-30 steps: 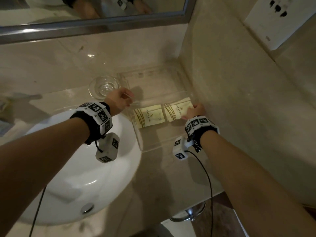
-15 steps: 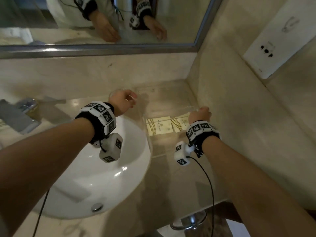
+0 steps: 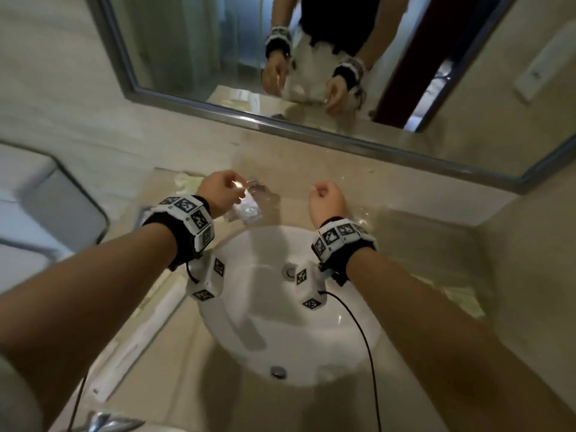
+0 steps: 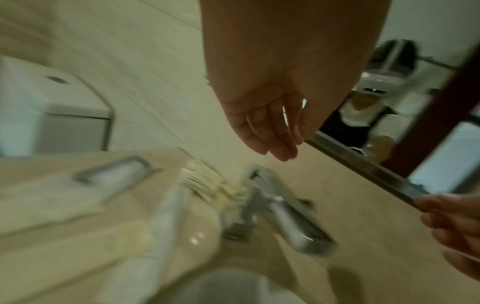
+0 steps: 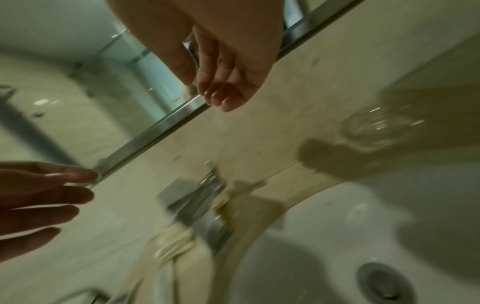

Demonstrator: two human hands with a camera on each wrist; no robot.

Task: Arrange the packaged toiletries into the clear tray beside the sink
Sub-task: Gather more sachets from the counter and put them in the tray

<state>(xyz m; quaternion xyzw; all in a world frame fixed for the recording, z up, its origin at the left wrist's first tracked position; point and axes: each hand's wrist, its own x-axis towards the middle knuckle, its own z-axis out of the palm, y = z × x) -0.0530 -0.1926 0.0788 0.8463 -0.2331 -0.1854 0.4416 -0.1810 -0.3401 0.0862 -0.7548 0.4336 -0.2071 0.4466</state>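
Behind the sink (image 3: 249, 338), the faucet (image 3: 249, 207) stands between both hands' loose, empty fingers (image 4: 270, 131).

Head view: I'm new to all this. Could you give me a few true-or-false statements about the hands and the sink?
1. Both hands are holding nothing. True: the left hand and the right hand are empty, fingers relaxed.
2. The right hand rests inside the sink. False: it is up beyond the far rim of the sink.
3. A mirror above the counter reflects both hands. True.
4. The sink is full of water. False: its drain shows bare.
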